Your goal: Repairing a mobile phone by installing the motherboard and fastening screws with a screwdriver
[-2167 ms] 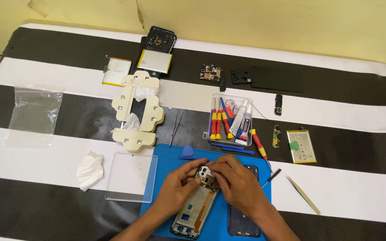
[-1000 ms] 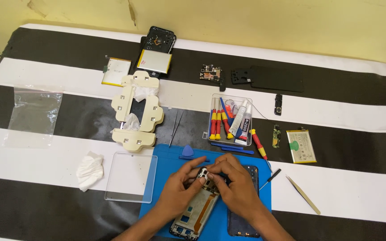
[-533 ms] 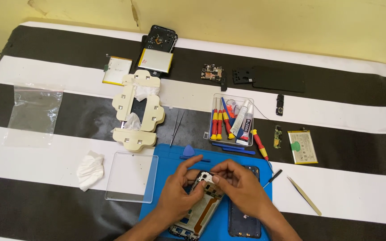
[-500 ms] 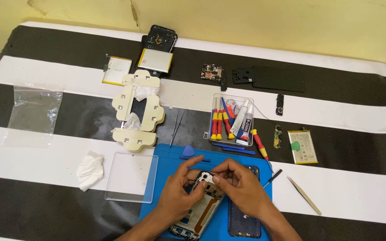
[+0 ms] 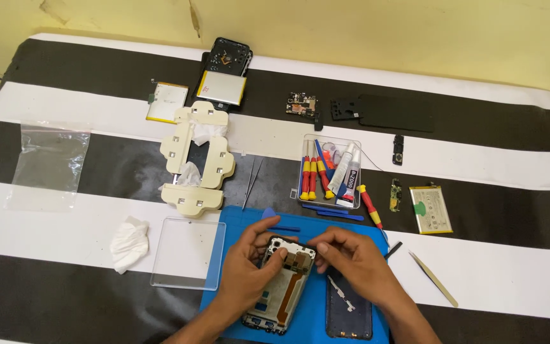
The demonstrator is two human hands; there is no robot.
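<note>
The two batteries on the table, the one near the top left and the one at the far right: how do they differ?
The left battery lies near the top of the table on a white stripe, its face plain and pale. The right battery lies on a black stripe, closer to the right hand, and has a green sticker on its face. Both are flat, gold-edged rectangles lying loose, untouched by either hand.

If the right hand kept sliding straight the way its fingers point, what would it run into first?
The right hand points left along the top of the opened phone frame. It would probably meet the left hand's fingertips gripping that top edge first, though one overhead view leaves the heights unclear.
</note>
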